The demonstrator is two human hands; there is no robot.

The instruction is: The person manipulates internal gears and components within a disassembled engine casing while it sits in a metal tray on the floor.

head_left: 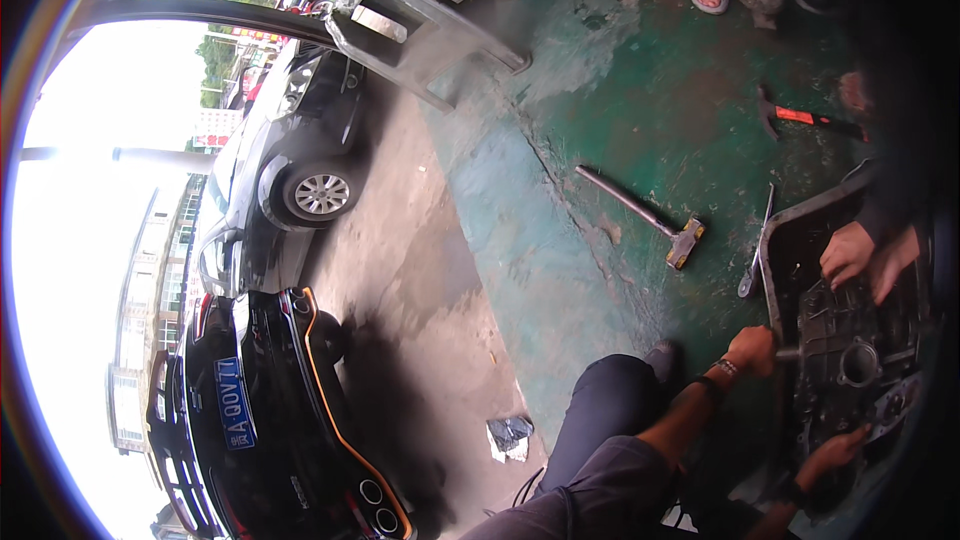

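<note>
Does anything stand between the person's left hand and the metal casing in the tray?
Yes: the tray's rim runs between the left hand and the metal casing, though a short bar appears to reach across it from that hand.

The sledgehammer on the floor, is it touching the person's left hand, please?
Apart; the head view shows green floor between the sledgehammer and the left hand.

From the left hand (752,350), floor (640,292) lay open toward ten o'clock; the sledgehammer (686,243) obstructed eleven, ratchet (754,260) twelve, co-worker's hands (848,254) two.
</note>
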